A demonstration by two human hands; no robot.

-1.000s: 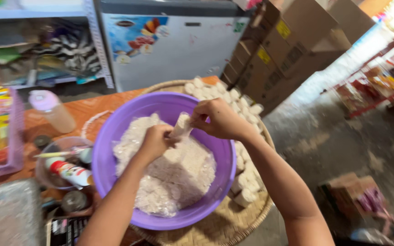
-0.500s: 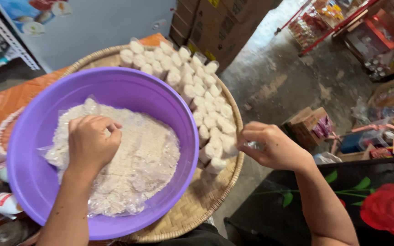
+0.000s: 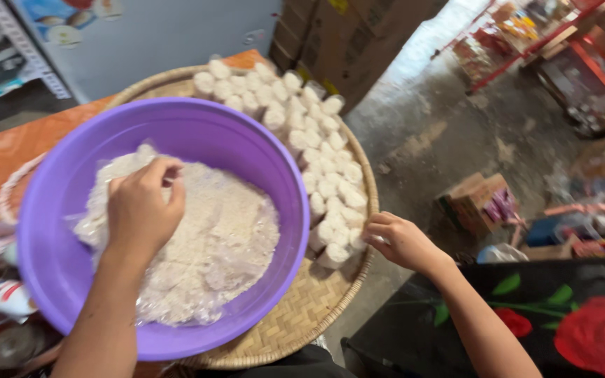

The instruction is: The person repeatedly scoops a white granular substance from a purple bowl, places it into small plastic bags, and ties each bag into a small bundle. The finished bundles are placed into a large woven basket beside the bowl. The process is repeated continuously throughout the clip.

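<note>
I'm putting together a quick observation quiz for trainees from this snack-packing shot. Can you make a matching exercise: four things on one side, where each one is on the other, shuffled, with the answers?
Things:
1. left hand
2. right hand
3. small filled packets
4. cardboard boxes

Places:
A. stacked at the back, beside the white freezer
B. at the right edge of the woven tray
C. in the white mixture inside the purple basin
D. packed in rows on the woven tray, right of the basin

Pairs: 1-C, 2-B, 3-D, 4-A
</note>
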